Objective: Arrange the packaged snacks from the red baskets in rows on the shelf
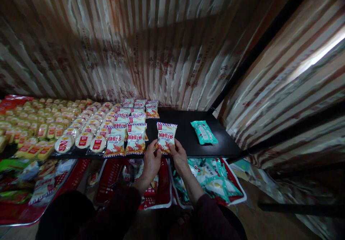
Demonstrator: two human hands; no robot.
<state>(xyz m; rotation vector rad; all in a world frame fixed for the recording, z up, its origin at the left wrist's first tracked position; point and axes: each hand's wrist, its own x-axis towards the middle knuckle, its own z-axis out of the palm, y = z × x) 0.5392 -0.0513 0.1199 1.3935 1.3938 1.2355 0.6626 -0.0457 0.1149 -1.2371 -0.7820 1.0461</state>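
Spreading behind the black shelf (223,139), a striped curtain (151,53) makes the largest surface. The shelf comes next, and everything else is placed by it. Below its near edge sit a middle basket (156,207) and a right basket (237,201), both holding packets. On its left part lie small yellow packs (51,130), then round wrapped crackers (84,139), then rows of printed bags (136,138) nearer its middle.

At the shelf's near edge, the left hand (151,162) and right hand (179,157) share one snack bag (165,134), fingers drawn in at its lower left and lower right sides. A teal packet (205,132) lies on the shelf's right part, apart from the hands.

The snack bag should be light, with a soft, slightly slippery film and probably brittle contents; side edges or sealed ends look the safest hold, without squeezing the middle. Its long axis runs from the shelf's near edge towards its back, striped end farthest away, printed face showing. Whether it touches the shelf, I cannot tell.
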